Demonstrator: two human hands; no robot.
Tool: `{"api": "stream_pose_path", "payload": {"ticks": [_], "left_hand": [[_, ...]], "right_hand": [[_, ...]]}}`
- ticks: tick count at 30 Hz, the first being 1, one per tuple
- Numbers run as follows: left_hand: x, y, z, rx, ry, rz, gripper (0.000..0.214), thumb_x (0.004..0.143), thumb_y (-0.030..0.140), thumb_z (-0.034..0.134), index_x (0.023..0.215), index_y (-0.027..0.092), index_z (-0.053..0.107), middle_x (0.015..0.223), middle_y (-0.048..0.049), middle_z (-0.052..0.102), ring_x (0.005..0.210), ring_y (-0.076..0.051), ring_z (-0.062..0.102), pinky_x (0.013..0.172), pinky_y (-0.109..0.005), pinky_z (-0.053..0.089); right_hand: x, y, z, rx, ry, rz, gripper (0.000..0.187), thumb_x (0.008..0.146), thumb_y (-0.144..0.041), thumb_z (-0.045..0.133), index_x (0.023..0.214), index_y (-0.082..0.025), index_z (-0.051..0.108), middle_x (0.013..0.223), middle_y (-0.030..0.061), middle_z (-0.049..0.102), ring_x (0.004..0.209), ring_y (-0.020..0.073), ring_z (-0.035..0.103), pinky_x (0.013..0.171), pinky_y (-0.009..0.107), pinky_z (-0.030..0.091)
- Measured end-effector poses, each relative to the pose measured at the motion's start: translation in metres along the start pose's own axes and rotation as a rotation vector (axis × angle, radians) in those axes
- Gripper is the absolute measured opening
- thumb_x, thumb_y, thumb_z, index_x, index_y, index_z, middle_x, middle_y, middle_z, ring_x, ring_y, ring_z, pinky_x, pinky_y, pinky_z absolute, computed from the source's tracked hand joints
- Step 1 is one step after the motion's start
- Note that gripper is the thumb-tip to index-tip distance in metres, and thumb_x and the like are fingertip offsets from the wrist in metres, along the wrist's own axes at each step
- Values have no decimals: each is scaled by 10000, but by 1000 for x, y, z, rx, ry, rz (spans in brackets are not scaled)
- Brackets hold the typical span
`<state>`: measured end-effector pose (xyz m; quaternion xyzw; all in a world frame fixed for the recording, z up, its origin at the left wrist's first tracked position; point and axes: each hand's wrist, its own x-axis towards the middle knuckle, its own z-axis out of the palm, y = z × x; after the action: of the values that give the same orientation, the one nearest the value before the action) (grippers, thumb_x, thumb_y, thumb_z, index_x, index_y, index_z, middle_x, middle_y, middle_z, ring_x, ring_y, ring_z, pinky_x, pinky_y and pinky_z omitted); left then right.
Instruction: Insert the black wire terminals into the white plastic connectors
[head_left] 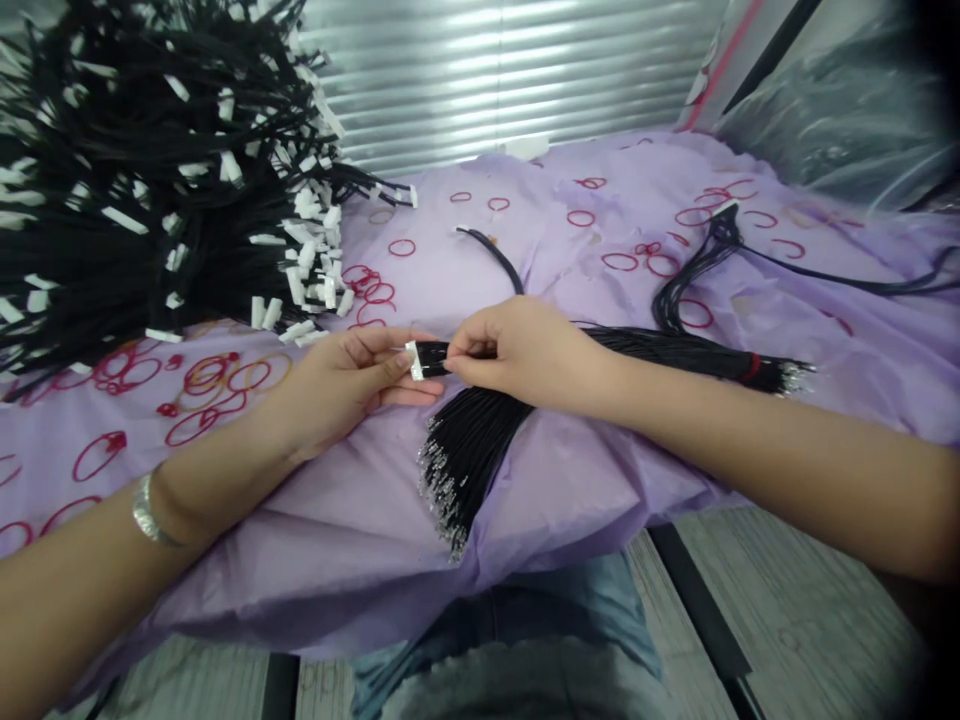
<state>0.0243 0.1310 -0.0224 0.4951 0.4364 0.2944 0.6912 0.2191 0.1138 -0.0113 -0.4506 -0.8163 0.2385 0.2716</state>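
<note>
My left hand [367, 375] pinches a small white connector [413, 361] between thumb and fingers. Several black wires [433, 358] run out of its right side toward my right hand [510, 350]. The right fingertips are closed on these wires close to the connector; the exact pinch point is partly hidden. Beneath and beside the right hand lies a bundle of loose black wires [480, 430], its bare metal-tipped ends fanned toward me. Another stretch of black wires [675, 352] extends right under my forearm, tied by a red band [754, 366] near metal tips.
A tall heap of black wire harnesses with white connectors [180, 190] stands at the left. Red rubber bands [214, 375] are scattered over the purple table cover [360, 520]. At the right lies another black harness [724, 230]. Clear plastic [847, 120] and blinds [510, 80] stand behind.
</note>
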Motion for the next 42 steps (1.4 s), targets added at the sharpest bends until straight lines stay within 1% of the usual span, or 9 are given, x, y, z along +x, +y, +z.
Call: {"api": "stream_pose_path", "payload": {"ticks": [4, 7, 11, 16, 21, 24, 29, 35, 42], "left_hand": [[0, -2, -1, 19, -4, 13, 223, 789, 155, 648, 1010, 154, 674, 886, -58, 739, 720, -133, 714, 705, -192, 622], [-1, -3, -1, 5, 3, 23, 212, 781, 166, 658, 992, 158, 681, 870, -50, 742, 732, -135, 716, 701, -183, 620], [-2, 0, -1, -21, -7, 6, 255, 760, 165, 689, 1015, 166, 681, 900, -57, 746, 760, -149, 720, 709, -191, 620], [-4, 6, -3, -103, -123, 30, 303, 710, 167, 754, 1007, 184, 702, 909, -64, 749, 786, -166, 721, 745, -221, 621], [-6, 5, -1, -152, -121, 50, 296, 637, 153, 814, 921, 192, 736, 825, -51, 757, 720, -168, 722, 688, -218, 625], [-6, 3, 1, -173, -110, 50, 293, 610, 144, 831, 885, 193, 744, 838, -42, 757, 704, -170, 722, 665, -216, 628], [-3, 0, 2, -181, -110, 32, 296, 612, 145, 830, 892, 187, 744, 850, -43, 756, 701, -169, 721, 654, -206, 628], [-4, 0, 2, -160, -103, 22, 277, 607, 146, 833, 869, 173, 748, 844, -49, 755, 702, -166, 720, 662, -213, 630], [-3, -3, 0, -120, -127, 19, 249, 678, 138, 777, 916, 196, 739, 915, -32, 750, 751, -148, 717, 706, -206, 623]], "right_hand": [[-1, 0, 4, 18, 25, 46, 137, 777, -161, 581, 688, -127, 679, 620, -34, 613, 558, 48, 474, 581, 209, 303], [-3, -2, 7, 37, 36, 74, 135, 785, -172, 577, 712, -132, 683, 658, -20, 639, 579, 57, 496, 583, 212, 308], [-4, -2, 6, 91, 38, 102, 147, 790, -205, 574, 729, -135, 687, 684, -9, 661, 601, 68, 527, 575, 214, 317], [-4, -2, -1, 191, 28, 92, 142, 789, -208, 578, 733, -138, 688, 651, -21, 647, 572, 56, 509, 556, 200, 338], [-7, -3, -1, 290, 17, 91, 108, 772, -170, 575, 734, -130, 667, 637, -27, 619, 575, 52, 508, 552, 184, 355], [-7, -3, 1, 317, 16, 67, 118, 779, -176, 564, 724, -124, 654, 629, -25, 600, 573, 51, 487, 546, 186, 344], [-6, -3, 4, 294, 42, 35, 122, 771, -164, 560, 685, -120, 634, 594, -38, 558, 559, 44, 448, 541, 189, 324], [-9, -4, 6, 275, 50, 25, 118, 773, -169, 561, 679, -124, 618, 614, -40, 575, 563, 43, 471, 549, 188, 330], [-8, -2, 8, 137, 63, -48, 128, 776, -144, 557, 671, -128, 629, 615, -43, 581, 549, 35, 458, 572, 195, 313]]}}
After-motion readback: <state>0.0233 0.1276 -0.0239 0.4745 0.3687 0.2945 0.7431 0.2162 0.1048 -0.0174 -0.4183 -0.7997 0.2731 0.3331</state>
